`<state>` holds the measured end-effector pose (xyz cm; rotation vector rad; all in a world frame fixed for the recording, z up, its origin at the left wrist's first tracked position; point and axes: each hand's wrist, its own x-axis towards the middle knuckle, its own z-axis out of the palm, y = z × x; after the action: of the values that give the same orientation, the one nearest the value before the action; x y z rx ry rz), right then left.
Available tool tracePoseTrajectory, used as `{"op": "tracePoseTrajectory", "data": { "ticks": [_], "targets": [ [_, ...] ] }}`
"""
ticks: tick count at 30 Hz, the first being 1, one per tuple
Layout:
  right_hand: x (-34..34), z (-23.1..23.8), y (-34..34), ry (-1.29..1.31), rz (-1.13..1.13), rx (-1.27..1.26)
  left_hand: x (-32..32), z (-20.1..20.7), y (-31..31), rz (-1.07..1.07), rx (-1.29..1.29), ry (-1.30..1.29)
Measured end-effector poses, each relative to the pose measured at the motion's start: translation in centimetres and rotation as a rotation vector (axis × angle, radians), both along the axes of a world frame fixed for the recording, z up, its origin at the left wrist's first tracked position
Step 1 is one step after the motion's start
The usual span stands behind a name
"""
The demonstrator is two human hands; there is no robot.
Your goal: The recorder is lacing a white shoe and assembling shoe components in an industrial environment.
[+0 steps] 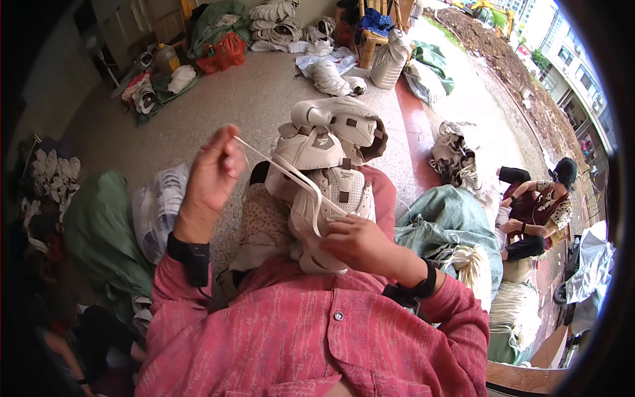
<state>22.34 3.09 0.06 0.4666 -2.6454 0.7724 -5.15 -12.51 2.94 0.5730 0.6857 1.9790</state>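
Observation:
Several beige sneaker uppers lie stacked on my lap, one upper (350, 129) on top and another upper (317, 151) just under it. The lowest upper (307, 221) rests against my body. A flat off-white shoelace (297, 176) stretches across the stack from one hand to the other, with a loop hanging over the lowest upper. Raised to the left of the stack, my left hand (215, 175) pinches the lace's end between thumb and fingertips. My right hand (360, 243) is closed on the lace beside the lowest upper; its palm side is hidden.
Green sacks (99, 231) stand at my left, with a clear plastic bag (162, 205) beside them. On my right are another green sack (446, 221) and bundles of pale laces (516, 311). A seated person (536, 205) works farther right. More uppers (281, 30) are piled at the back.

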Motion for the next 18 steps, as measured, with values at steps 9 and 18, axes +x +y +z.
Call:
{"op": "tracePoseTrajectory", "data": {
  "ticks": [9, 18],
  "targets": [
    [11.6, 3.4, 10.4, 0.556, -0.257, -1.302, -13.9, -6.7, -13.4, 0.288, 0.113, -0.208],
    [24.3, -3.0, 15.6, -0.193, -1.422, -0.255, -21.7, -10.5, -25.4, 0.576, 0.243, -0.384]
  ]
}}
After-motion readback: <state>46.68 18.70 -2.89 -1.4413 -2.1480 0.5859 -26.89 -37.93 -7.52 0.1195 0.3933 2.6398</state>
